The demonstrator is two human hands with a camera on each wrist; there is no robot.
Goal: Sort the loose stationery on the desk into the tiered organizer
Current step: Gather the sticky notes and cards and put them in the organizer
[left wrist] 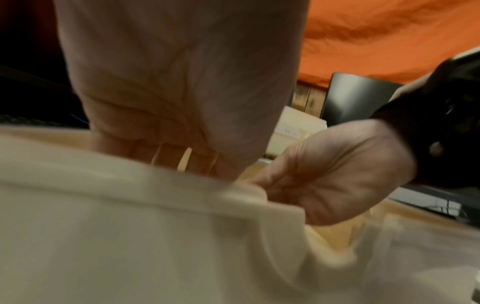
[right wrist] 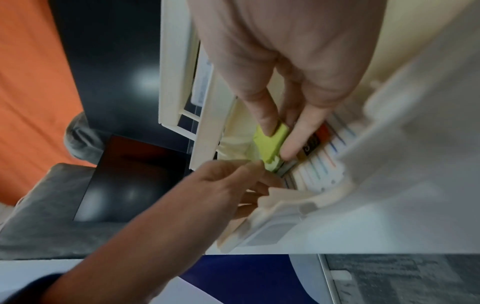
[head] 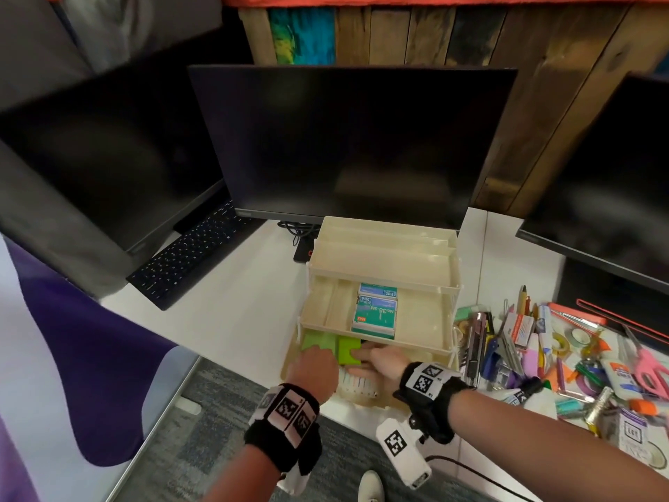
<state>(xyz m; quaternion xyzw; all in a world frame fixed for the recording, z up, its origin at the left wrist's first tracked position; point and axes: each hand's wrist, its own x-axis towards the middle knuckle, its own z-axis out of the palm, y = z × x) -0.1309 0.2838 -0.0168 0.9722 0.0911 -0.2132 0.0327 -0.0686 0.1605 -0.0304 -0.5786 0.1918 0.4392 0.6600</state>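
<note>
The cream tiered organizer (head: pixel 380 280) stands at the desk's front edge, below the middle monitor. Two green sticky pads lie in its bottom tray: a pale one (head: pixel 316 340) and a brighter one (head: pixel 347 347). My right hand (right wrist: pixel 279 142) reaches into that tray and pinches the brighter pad (right wrist: pixel 270 148) between two fingers. My left hand (head: pixel 315 360) comes in from the left, its straight fingers over the pale pad and close to the right hand's pad. White pens (head: pixel 356 385) lie along the tray's front. Teal staple boxes (head: pixel 374 315) sit in the middle tier.
A heap of loose stationery (head: pixel 543 349) covers the desk to the right of the organizer, with pink scissors (head: pixel 648 367) and a glue bottle (head: pixel 619 375). Three dark monitors (head: pixel 344 146) stand behind. A black keyboard (head: pixel 188 255) lies at the left.
</note>
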